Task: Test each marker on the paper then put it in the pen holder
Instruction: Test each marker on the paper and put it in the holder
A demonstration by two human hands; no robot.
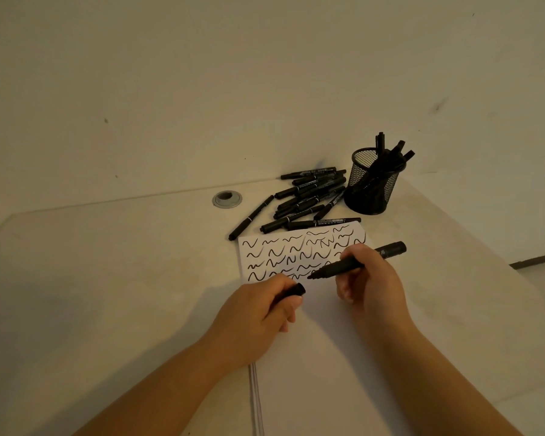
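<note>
Right hand [370,275] grip curled round an open black marker [356,261], tip sticking out left, over the paper [315,313]. Left hand [258,313] grip pinching the cap [294,291], just left of the tip. Past both grips, a marker pile [309,198] and pen holder [372,184] on the table [123,278].

Head camera looks forward and down, close over the table [107,262].
</note>
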